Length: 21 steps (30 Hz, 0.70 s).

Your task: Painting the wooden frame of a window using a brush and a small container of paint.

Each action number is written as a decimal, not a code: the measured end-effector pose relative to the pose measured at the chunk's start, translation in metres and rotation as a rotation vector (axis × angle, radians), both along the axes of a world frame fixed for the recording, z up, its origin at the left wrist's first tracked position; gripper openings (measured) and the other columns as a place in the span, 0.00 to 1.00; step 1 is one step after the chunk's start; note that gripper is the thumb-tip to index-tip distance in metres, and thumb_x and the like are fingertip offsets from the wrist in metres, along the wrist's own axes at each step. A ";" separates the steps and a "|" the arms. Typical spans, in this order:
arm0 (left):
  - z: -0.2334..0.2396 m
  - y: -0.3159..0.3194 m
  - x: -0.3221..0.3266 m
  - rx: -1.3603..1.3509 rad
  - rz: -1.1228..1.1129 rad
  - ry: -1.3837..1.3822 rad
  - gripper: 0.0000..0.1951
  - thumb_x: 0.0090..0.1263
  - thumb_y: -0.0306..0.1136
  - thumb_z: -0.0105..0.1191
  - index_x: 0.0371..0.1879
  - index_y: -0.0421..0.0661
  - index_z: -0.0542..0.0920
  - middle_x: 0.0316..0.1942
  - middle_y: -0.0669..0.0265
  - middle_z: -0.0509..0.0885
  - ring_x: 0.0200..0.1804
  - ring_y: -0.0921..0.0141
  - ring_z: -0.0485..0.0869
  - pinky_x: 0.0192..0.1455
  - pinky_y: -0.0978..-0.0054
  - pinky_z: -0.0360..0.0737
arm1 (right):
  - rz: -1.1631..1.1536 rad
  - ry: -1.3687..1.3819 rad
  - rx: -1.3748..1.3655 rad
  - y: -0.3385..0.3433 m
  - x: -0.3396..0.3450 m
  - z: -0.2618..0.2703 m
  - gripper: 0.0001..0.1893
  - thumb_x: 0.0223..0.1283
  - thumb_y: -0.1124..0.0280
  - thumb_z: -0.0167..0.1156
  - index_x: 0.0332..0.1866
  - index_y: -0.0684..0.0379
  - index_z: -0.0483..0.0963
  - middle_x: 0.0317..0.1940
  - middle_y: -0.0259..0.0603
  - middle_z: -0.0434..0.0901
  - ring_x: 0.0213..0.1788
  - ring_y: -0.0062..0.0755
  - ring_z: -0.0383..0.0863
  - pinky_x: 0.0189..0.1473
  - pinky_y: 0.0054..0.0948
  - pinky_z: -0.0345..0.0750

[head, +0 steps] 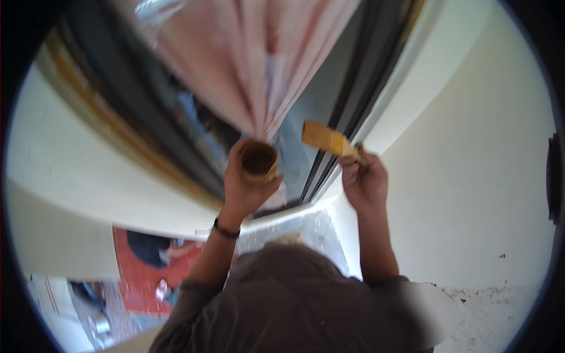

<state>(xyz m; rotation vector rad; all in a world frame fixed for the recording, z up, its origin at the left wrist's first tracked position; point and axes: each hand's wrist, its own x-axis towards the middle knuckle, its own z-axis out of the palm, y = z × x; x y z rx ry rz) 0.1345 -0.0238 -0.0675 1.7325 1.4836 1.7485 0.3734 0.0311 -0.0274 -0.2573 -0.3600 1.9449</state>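
My left hand [238, 189] is wrapped around a small round container [259, 176] smeared with yellow-brown. Its open mouth faces up, and the inside is too dark to tell how full it is. A flat paintbrush [324, 137] is pinched by its handle in my right hand [368, 181]. Yellow-brown coats the brush's bristle end, which points left and sits up and to the right of the container, apart from it. Beyond the container a pink curtain [247, 57] hangs gathered to a narrow point.
A dark window frame [348, 101] runs close to the brush, beside a pale wall [450, 189]. Along the left, a yellow-brown strip [114, 128] borders another dark frame [145, 110]. At lower left, a person in dark clothing [148, 247] is over a red floor [137, 287], near metal pots [100, 323].
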 end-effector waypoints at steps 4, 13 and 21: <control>0.007 0.032 0.004 0.050 -0.058 -0.048 0.47 0.46 0.28 0.75 0.65 0.43 0.59 0.52 0.58 0.78 0.54 0.65 0.79 0.60 0.67 0.76 | -0.166 0.078 0.084 0.017 0.039 -0.016 0.09 0.63 0.77 0.55 0.46 0.68 0.72 0.39 0.48 0.78 0.40 0.34 0.82 0.42 0.19 0.86; 0.066 0.089 -0.001 0.030 -0.181 -0.152 0.35 0.46 0.18 0.71 0.58 0.37 0.72 0.55 0.56 0.78 0.57 0.64 0.79 0.59 0.67 0.79 | -0.827 -0.241 0.285 0.072 0.058 0.007 0.05 0.63 0.80 0.56 0.41 0.64 0.69 0.37 0.49 0.78 0.37 0.35 0.85 0.44 0.24 0.86; 0.083 0.120 -0.022 0.052 -0.305 -0.093 0.42 0.45 0.30 0.74 0.63 0.40 0.68 0.58 0.55 0.75 0.58 0.62 0.78 0.58 0.67 0.79 | -1.621 -0.510 0.766 0.156 0.050 0.064 0.12 0.51 0.83 0.70 0.37 0.64 0.73 0.36 0.50 0.82 0.35 0.30 0.84 0.36 0.24 0.80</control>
